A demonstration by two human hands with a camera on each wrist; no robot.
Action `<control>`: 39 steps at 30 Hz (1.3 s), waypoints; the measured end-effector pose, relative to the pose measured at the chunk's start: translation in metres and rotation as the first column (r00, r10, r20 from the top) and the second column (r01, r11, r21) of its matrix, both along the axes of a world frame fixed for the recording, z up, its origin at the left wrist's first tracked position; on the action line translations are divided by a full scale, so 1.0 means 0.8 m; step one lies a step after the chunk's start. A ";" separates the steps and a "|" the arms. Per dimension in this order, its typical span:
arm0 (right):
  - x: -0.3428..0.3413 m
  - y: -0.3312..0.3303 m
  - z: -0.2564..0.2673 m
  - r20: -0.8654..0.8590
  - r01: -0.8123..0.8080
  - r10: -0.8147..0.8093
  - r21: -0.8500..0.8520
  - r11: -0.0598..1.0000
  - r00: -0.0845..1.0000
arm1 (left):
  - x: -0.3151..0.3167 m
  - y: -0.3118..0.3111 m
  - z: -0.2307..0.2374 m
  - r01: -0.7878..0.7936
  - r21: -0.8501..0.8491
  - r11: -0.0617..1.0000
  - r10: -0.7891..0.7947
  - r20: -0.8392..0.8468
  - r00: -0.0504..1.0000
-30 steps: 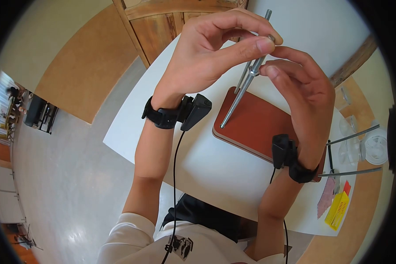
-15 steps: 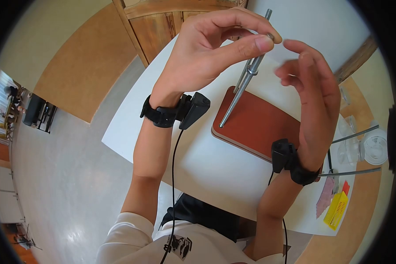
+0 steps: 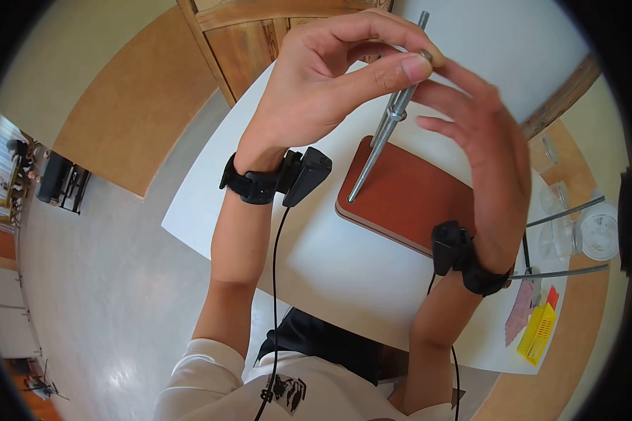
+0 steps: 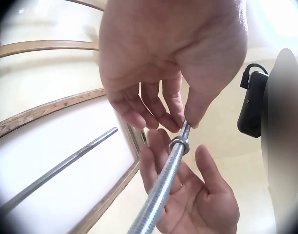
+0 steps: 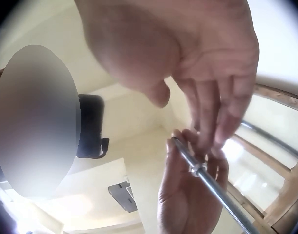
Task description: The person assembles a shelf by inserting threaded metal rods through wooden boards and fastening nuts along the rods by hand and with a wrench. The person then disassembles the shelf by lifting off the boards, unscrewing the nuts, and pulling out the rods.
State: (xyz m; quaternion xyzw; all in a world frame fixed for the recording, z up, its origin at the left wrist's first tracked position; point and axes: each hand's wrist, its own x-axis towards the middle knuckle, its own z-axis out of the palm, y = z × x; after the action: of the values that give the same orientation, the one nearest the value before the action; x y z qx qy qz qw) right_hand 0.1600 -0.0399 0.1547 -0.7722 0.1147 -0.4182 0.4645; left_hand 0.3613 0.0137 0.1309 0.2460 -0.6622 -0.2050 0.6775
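Observation:
A threaded rod (image 3: 371, 163) rises at a slant from the near left corner of a reddish-brown board (image 3: 414, 193). My left hand (image 3: 323, 88) pinches the rod's upper end between thumb and index finger. Below those fingertips a metal nut (image 4: 179, 143) sits around the rod. My right hand (image 3: 495, 151) is just right of the rod, thumb apart and fingers reaching behind it near the nut; the left wrist view shows its palm facing the rod. A second rod (image 3: 423, 21) stands behind the left hand, which partly hides it.
Two more rods (image 3: 565, 210) stick up at the board's right side. Beyond them are clear plastic containers (image 3: 556, 221) and a small white fan-like round item (image 3: 600, 237). A yellow basket (image 3: 538, 335) and pink cloth (image 3: 519, 316) lie at the white table's right edge.
My right hand had its fingers at the nut, drew away to the right, then came back with its fingers behind the rod. My left hand has kept its pinch on the rod end.

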 end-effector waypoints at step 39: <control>-0.027 -0.006 -0.002 -0.087 -0.063 0.059 -0.049 0.997 0.994 | -0.005 -0.005 -0.004 -0.083 -0.055 0.995 0.085 0.028 0.996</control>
State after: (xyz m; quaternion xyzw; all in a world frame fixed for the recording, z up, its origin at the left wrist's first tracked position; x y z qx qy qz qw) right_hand 0.1385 -0.0444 0.1528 -0.8044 0.1000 -0.3730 0.4515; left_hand 0.3577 0.0096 0.1278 0.2584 -0.6669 -0.1546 0.6817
